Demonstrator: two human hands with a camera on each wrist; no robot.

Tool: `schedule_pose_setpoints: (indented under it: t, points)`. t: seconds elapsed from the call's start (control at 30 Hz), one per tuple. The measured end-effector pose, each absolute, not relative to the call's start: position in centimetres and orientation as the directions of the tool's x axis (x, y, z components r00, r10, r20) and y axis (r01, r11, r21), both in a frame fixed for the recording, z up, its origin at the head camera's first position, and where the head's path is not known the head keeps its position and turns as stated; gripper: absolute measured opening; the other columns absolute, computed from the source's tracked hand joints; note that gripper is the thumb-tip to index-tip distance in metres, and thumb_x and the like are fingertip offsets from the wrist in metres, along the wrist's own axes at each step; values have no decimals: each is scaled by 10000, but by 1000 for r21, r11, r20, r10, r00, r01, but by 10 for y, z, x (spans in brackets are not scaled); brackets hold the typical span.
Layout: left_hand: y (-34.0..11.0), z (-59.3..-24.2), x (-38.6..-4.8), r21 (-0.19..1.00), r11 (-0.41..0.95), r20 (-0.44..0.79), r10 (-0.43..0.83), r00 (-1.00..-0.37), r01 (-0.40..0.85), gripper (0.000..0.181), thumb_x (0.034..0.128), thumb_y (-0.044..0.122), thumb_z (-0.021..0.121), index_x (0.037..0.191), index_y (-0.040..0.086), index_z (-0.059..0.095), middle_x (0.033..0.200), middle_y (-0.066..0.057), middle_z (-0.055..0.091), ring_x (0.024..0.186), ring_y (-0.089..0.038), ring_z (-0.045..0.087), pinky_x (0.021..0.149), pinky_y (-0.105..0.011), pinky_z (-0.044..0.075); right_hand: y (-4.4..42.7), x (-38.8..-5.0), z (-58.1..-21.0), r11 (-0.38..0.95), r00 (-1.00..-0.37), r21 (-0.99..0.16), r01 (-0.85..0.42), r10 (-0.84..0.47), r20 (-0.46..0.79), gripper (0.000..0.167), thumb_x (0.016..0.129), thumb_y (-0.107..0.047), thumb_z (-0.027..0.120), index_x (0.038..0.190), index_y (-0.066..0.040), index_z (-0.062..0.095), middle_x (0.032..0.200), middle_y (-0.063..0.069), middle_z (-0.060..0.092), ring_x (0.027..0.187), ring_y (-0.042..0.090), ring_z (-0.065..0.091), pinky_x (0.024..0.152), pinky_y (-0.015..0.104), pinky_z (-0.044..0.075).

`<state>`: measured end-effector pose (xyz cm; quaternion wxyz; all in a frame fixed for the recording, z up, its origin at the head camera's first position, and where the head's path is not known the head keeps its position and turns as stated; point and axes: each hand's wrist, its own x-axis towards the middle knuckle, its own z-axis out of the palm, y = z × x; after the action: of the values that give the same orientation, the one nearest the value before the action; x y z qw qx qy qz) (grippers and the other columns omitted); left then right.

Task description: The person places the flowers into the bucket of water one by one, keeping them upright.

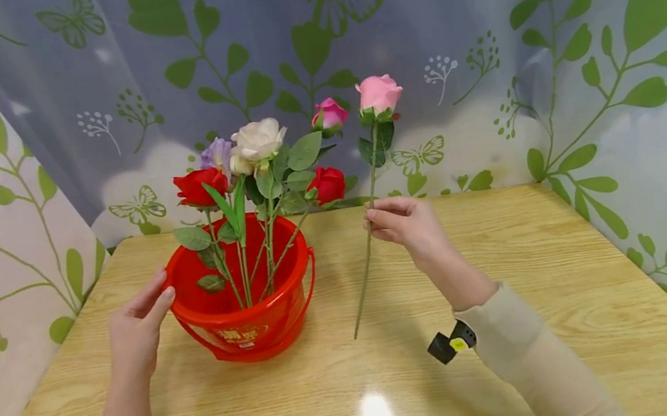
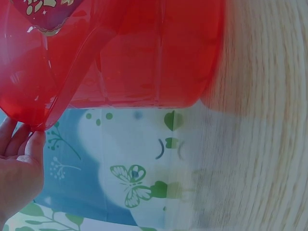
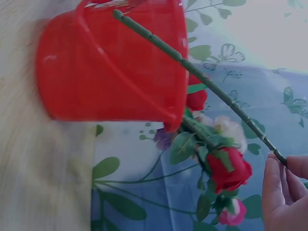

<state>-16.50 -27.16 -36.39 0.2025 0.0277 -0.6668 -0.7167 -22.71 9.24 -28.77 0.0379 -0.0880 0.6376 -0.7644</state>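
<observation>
My right hand (image 1: 401, 226) pinches the stem of a pink rose (image 1: 379, 95) between thumb and fingers. The rose stands upright, slightly tilted, to the right of a red bucket (image 1: 292, 304); its green stem's lower end (image 3: 144, 31) hangs free of the bucket. With thumb and fingers, my left hand (image 1: 140, 327) holds the bucket's left rim, beside the handle's end in the left wrist view. Inside the bucket stand several artificial flowers: a red rose (image 1: 201, 188), a purple flower (image 1: 217, 155), a white rose (image 1: 259, 140), a second red rose (image 1: 326, 185) and a magenta rose (image 1: 329, 113).
The bucket rests on a light wooden table (image 1: 483, 257), left of its middle. Curtains (image 1: 448, 25) with green leaves and butterflies hang behind and at both sides. The bucket's red handle (image 3: 120, 72) hangs down along its wall.
</observation>
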Motion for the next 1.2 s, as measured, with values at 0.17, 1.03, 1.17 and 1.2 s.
schedule_pose_setpoints:
  t: [0.17,1.03,1.17,1.2]
  points:
    - [-272,-363,-164,964,-35,239,-330,-914,264,361,801,60,645,1157,61,586,1161,26,566,1112,-62,471,834,-127,405,83,-224,-269,-242,-977,-967,-78,-173,122,195,845,1,567,1022,83,568,851,48,635,766,171,614,720,263,508]
    - [-272,-366,-165,953,-35,273,-323,-906,300,333,802,40,639,1132,62,607,1132,23,585,1073,-39,495,819,-121,414,-21,-237,-272,-197,-919,-911,-362,-86,384,243,805,17,613,1023,119,582,908,197,623,807,277,609,709,301,516]
    - [-272,-366,-165,953,-35,273,-325,-906,300,333,802,37,638,1133,60,606,1132,23,586,1073,-40,496,815,-121,416,-28,-238,-289,-22,-909,-923,-385,-164,383,238,820,-29,612,1030,82,594,907,172,627,814,260,608,684,251,513]
    - [-272,-366,-166,954,-34,272,-326,-906,299,332,802,35,636,1132,60,607,1132,23,586,1073,-40,495,813,-120,417,-30,-238,-293,22,-906,-920,-391,-184,381,232,823,-41,611,1023,76,599,898,162,631,803,246,609,677,242,510]
